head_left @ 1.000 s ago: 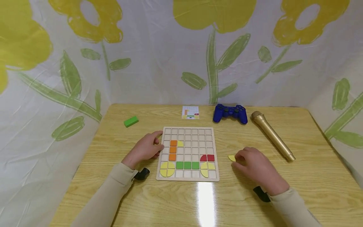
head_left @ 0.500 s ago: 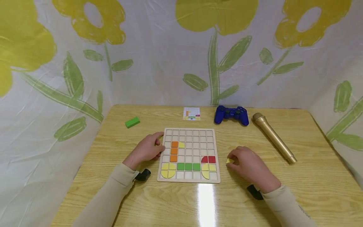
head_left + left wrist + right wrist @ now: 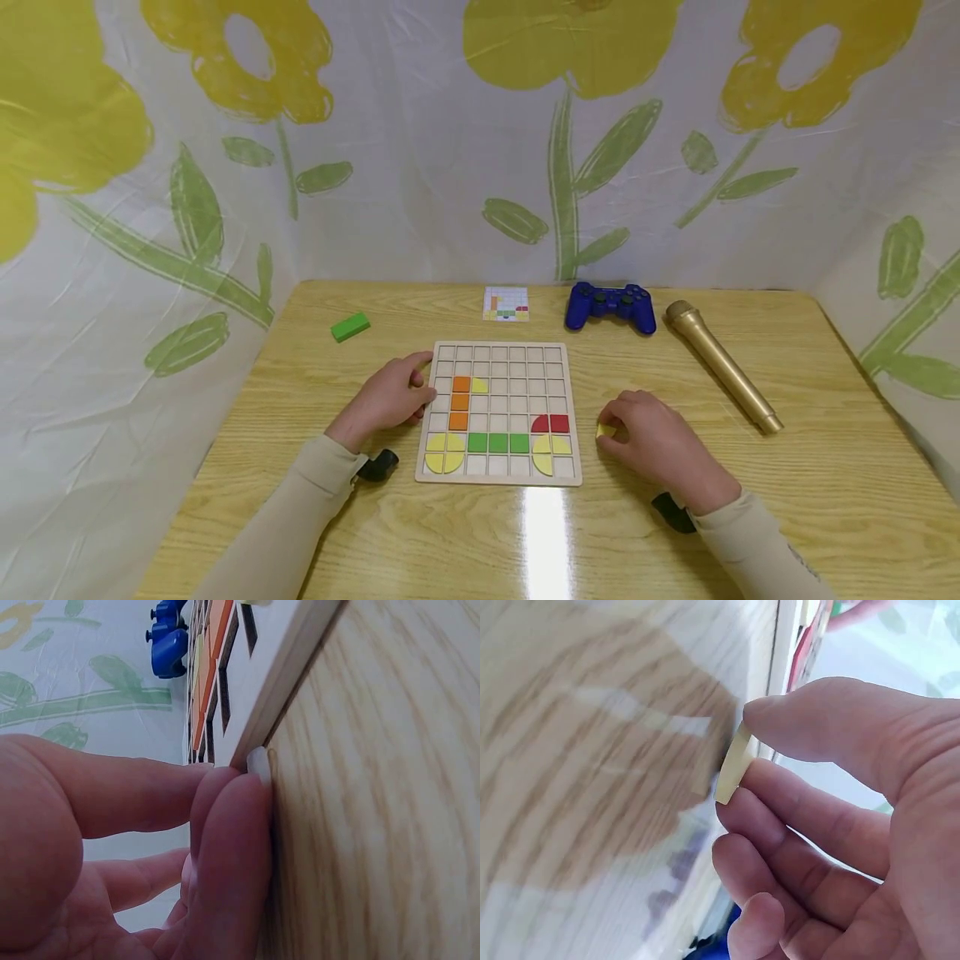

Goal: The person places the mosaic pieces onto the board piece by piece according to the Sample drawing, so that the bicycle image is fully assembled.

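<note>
My right hand (image 3: 637, 429) pinches a yellow quarter-circle tile (image 3: 733, 769) between thumb and fingertips, close over the table right of the wooden grid board (image 3: 498, 481). In the right wrist view the tile is tilted on edge. My left hand (image 3: 386, 392) rests at the board's left side, its thumb and fingertips against the edge. On the board lie an orange column (image 3: 460, 402), a green row (image 3: 498, 442), red tiles (image 3: 558, 423) and a full yellow circle (image 3: 445, 452) at lower left. Three yellow quarters (image 3: 542, 463) form part of a circle at lower right.
Behind the board lies a small pattern card (image 3: 506, 304). A blue game controller (image 3: 611, 307) and a gold microphone (image 3: 722, 367) are at the back right, a green block (image 3: 350, 327) at the back left. A flower-painted sheet (image 3: 420, 167) encloses the table.
My right hand has moved slightly left toward the board, and the yellow tile has turned and is now mostly covered by the fingers. My left hand keeps its place at the board.
</note>
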Motion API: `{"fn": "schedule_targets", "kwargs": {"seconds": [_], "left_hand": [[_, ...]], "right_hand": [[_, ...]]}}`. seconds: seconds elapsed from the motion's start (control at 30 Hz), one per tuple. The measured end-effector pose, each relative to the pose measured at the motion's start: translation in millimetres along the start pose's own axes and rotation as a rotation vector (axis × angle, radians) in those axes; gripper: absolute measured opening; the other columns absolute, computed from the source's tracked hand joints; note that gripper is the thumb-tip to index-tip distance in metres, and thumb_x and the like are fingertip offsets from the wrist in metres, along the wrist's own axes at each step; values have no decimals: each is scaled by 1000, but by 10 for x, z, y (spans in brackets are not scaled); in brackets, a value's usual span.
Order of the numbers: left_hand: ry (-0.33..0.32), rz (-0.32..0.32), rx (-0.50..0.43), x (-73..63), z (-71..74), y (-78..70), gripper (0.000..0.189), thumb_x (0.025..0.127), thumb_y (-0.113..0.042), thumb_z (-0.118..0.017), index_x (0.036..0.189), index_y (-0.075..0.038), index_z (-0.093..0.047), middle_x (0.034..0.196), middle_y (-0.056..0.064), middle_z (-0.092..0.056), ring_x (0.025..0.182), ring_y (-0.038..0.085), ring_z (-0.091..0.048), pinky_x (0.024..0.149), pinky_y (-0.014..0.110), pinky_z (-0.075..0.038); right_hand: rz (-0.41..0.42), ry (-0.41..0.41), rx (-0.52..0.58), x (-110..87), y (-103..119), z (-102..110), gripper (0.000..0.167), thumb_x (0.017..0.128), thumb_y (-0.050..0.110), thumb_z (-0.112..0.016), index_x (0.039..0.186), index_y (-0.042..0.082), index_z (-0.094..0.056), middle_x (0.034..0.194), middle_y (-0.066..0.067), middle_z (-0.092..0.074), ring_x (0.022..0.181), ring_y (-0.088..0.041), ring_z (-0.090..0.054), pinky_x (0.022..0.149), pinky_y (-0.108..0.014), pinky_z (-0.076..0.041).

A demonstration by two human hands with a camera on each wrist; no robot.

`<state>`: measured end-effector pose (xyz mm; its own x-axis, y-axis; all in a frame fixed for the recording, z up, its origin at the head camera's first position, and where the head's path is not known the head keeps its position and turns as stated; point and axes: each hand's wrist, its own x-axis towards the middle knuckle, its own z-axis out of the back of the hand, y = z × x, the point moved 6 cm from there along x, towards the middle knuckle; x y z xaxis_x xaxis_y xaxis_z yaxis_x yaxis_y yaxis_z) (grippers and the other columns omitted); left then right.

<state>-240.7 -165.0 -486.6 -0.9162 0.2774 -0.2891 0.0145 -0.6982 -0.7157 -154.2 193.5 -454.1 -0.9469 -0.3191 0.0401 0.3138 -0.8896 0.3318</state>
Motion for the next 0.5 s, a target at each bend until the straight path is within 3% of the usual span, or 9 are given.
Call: {"fn": "schedule_targets", "kwargs": {"seconds": [0.27,0.5], "left_hand": [[3,1,-2,6,-4,12,69,106,-16,-68,167,-11,-39,113,11,-59,71,17,-66,63,28,-59],[2,1,-4,9,-6,10,69,105,-16,-68,167,-11,-39,113,11,-59,73,17,-67,65,29,-60]], "right_hand": [[81,-10,-24,-33,220,49,17,89,23,-88,101,14,-79,99,5,-70,96,-13,-65,88,-39,-62],[155,-16,-32,-86,427,27,20,86,23,-92,100,16,-79,98,7,-71,93,-10,-63,79,-31,-61]]}}
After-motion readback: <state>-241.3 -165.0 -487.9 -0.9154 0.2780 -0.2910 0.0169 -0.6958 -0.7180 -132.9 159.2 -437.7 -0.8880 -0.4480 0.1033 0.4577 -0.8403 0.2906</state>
